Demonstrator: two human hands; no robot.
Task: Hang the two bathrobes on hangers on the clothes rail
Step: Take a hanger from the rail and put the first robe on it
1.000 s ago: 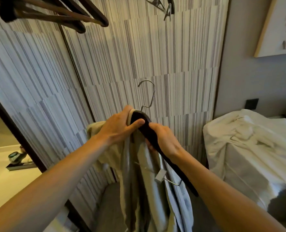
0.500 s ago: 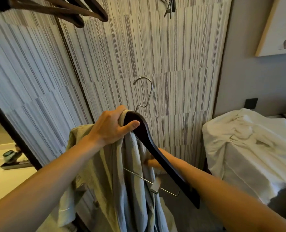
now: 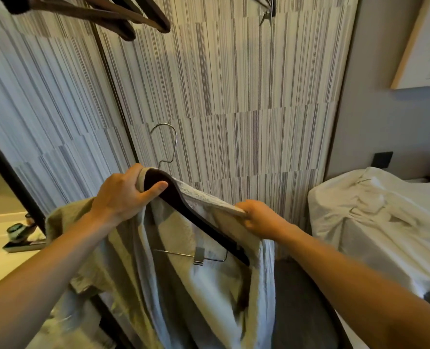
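A pale bathrobe [image 3: 183, 293] hangs in front of me from a dark wooden hanger [image 3: 201, 222] with a metal hook [image 3: 167, 139] and a clip bar. My left hand [image 3: 125, 195] grips the hanger's top together with the robe's collar. My right hand [image 3: 259, 217] holds the robe's other shoulder, which lies over the hanger's right arm. A second white bathrobe [image 3: 380, 222] lies crumpled on a surface at the right. Empty dark hangers [image 3: 123, 16] hang at the top left; the rail itself is out of frame.
The striped wardrobe wall [image 3: 234, 84] stands straight ahead. A dark door frame [image 3: 12, 177] and a counter with a small tray [image 3: 22, 243] are at the left. A framed picture [image 3: 425, 46] hangs on the grey wall at the right.
My right hand went down below the hanger, then came up pulling the robe's shoulder over the hanger's right arm. The robe has spread wider. The left hand kept its hold.
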